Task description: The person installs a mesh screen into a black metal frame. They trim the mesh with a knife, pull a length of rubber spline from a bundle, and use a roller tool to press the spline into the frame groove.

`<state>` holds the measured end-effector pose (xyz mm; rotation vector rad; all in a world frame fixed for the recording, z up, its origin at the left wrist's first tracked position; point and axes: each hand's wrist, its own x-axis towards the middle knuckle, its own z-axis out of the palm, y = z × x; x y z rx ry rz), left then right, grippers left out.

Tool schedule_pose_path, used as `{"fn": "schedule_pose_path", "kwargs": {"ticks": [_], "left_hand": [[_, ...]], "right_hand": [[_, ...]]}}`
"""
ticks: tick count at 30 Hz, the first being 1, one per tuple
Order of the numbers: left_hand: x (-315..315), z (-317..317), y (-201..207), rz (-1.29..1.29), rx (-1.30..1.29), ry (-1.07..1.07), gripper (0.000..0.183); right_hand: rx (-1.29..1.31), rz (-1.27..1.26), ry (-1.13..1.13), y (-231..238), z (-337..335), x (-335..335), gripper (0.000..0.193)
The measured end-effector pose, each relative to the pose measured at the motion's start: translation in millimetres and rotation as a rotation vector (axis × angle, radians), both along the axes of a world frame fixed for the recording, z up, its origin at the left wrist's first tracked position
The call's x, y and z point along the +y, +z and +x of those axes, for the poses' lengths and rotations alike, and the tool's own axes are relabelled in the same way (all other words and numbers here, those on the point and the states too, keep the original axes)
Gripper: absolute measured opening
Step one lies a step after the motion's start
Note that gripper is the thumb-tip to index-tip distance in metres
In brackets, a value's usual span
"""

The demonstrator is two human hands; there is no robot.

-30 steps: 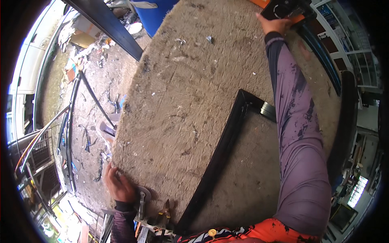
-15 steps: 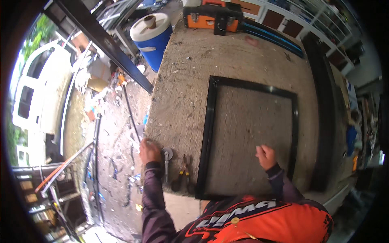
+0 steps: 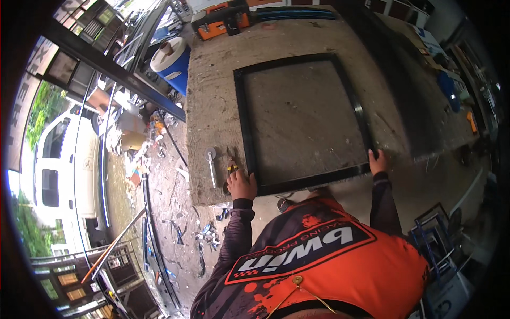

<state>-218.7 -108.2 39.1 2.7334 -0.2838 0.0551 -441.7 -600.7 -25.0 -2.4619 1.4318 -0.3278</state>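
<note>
1. Basically, a big workbench [image 3: 212, 117] with a worn, carpet-like brown top fills the middle of the view.
2. On it lies a black rectangular frame [image 3: 245, 122], flat, its near side close to the bench's near edge and the person's body.
3. A blue drum [image 3: 177, 65] with a white lid stands off the bench's far left side.
4. An orange and black toolbox [image 3: 220, 21] sits at the far left corner, well apart from the frame.
5. The left hand [image 3: 242, 187] has moved from the bench's left edge to the frame's near left corner. Its fingers are curled; whether they grip cannot be told.
6. The right hand [image 3: 377, 162], half a second ago over the frame's middle, now touches the near right corner, fingers bent; its underside is hidden. Both hands now seem to share control of the frame.
7. A round-headed metal tool [image 3: 212, 169] lies left of the frame.
8. Yellow-handled pliers [image 3: 231, 162] lie between them, just beyond the left hand.
</note>
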Motion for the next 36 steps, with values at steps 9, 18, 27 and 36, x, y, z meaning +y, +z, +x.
{"fn": "schedule_pose_path", "kwargs": {"ticks": [9,18,27,36], "left_hand": [[11,-15,-15,0.075,-0.011,-0.112,0.041],[32,-1,-13,0.089,-0.069,0.215,0.048],[88,24,-29,0.054,-0.060,0.133,0.046],[123,47,-54,-0.008,-0.068,-0.038,0.021]], "right_hand": [[-0.312,0.422,0.191,27,12,2,0.052],[-0.448,0.418,0.194,-26,2,-23,0.067],[-0.696,0.187,0.044,2,-6,1,0.040],[-1.139,1.586,1.944,311,47,264,0.062]]}}
